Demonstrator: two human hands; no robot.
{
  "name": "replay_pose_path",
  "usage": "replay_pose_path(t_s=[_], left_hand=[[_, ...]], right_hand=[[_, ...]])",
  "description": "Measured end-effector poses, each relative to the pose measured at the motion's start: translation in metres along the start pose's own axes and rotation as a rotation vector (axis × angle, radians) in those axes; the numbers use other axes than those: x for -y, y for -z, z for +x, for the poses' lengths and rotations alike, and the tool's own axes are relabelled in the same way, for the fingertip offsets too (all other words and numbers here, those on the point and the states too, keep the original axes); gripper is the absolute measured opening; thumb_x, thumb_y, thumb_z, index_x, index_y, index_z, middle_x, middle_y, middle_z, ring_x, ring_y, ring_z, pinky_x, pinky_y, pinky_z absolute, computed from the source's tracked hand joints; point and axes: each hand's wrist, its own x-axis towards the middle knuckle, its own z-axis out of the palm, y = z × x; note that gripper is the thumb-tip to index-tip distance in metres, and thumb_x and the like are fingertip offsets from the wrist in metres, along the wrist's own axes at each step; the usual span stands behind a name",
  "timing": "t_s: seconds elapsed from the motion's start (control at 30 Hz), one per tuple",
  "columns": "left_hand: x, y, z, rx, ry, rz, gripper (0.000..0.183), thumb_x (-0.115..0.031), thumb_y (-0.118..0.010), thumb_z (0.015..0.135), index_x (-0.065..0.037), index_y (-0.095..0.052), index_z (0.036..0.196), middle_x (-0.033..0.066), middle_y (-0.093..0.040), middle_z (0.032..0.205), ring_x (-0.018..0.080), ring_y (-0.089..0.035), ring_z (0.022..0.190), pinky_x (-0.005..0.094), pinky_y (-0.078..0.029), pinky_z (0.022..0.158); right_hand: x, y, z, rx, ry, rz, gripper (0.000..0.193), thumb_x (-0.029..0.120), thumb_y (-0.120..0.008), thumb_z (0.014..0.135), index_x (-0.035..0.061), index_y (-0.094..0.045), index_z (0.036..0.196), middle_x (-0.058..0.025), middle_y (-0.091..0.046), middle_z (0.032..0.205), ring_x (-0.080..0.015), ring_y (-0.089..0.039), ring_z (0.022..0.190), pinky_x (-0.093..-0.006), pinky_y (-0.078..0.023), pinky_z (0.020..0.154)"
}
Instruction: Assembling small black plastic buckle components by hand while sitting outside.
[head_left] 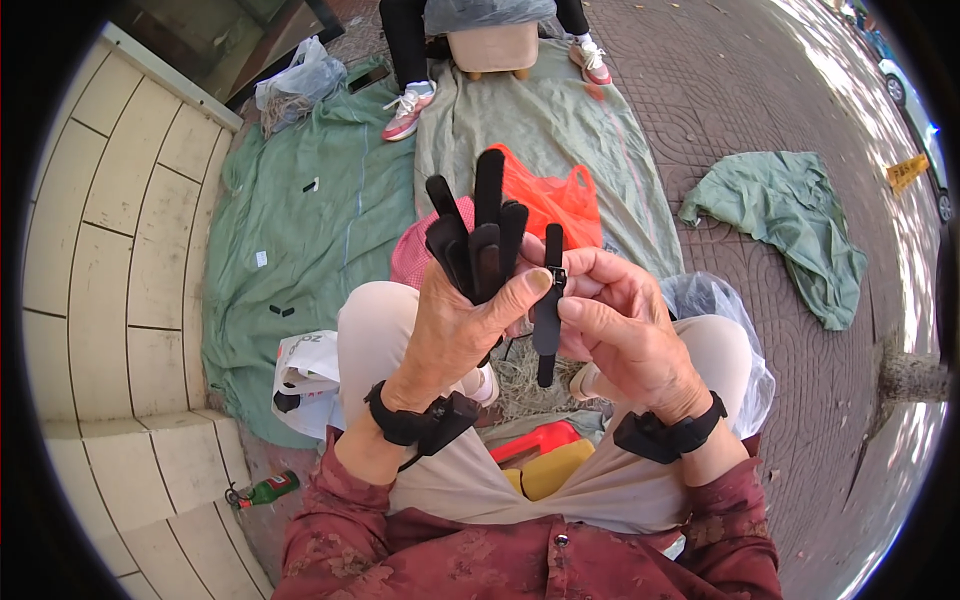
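Head view: a crinkled white bag [314, 358] (contents unclear) sits at the green cloth's [320, 215] near edge; your left hand [448, 332] clutches flat black straps [486, 250], your right hand [632, 325] pinches a buckled strap [547, 328].

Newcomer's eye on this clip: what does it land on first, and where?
Probably the bundle of black straps fanned out in the left hand, near the centre. Just right of it, the right hand holds a single buckled strap. Beyond the hands, a bright red bag stands out against green cloth.
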Motion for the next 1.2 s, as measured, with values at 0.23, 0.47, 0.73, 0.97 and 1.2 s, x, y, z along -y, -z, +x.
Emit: replay_pose_path(t_s=[0.23,0.47,0.73,0.97,1.2], left_hand=[[0.005,0.005,-0.001,0.0,-0.007,-0.071,0.021,-0.015,-0.07,0.09,-0.002,-0.062,0.105,-0.0005,-0.063,0.078,0.0037,-0.054,0.061,0.0194,-0.043,0.053],[0.004,0.004,0.0,0.054,0.024,-0.028,0.023,-0.014,-0.07,0.089,-0.001,-0.062,0.107,0.0007,-0.064,0.081,0.0051,-0.055,0.059,0.02,-0.044,0.051],[0.01,-0.005,0.0,0.092,-0.02,-0.03,0.028,-0.015,-0.074,0.086,0.0,-0.062,0.107,0.0013,-0.064,0.081,0.0048,-0.054,0.055,0.0214,-0.042,0.046],[0.008,-0.003,0.001,0.13,0.134,0.009,0.021,-0.015,-0.073,0.087,-0.004,-0.06,0.099,-0.0011,-0.057,0.068,0.0039,-0.048,0.05,0.02,-0.038,0.043],[0.015,0.012,0.004,0.051,0.283,-0.521,0.012,-0.015,-0.064,0.092,-0.007,-0.057,0.098,0.0026,-0.052,0.066,0.0048,-0.04,0.045,0.0194,-0.031,0.044]], right_hand=[[0.0,0.002,0.001,0.055,-0.056,0.097,0.023,0.003,-0.062,0.091,0.0021,-0.056,0.114,-0.0075,-0.067,0.095,-0.0052,-0.048,0.065,-0.0192,-0.036,0.056],[-0.003,0.002,0.004,-0.033,-0.038,-0.005,0.024,-0.003,-0.057,0.085,0.0025,-0.057,0.108,-0.0015,-0.062,0.087,-0.0033,-0.047,0.064,-0.0193,-0.035,0.055],[0.002,0.003,0.004,-0.218,0.084,-0.104,0.024,0.0,-0.062,0.082,0.002,-0.057,0.105,0.0007,-0.058,0.086,-0.003,-0.05,0.066,-0.0187,-0.04,0.056],[0.006,0.002,0.0,-0.236,0.114,-0.185,0.027,0.001,-0.068,0.082,0.0008,-0.06,0.108,-0.0013,-0.059,0.093,-0.0037,-0.054,0.072,-0.0178,-0.046,0.06],[0.01,0.005,-0.002,-0.094,-0.056,-0.167,0.027,0.001,-0.073,0.082,0.0022,-0.061,0.107,-0.0003,-0.062,0.09,-0.0049,-0.059,0.076,-0.0174,-0.046,0.061]])
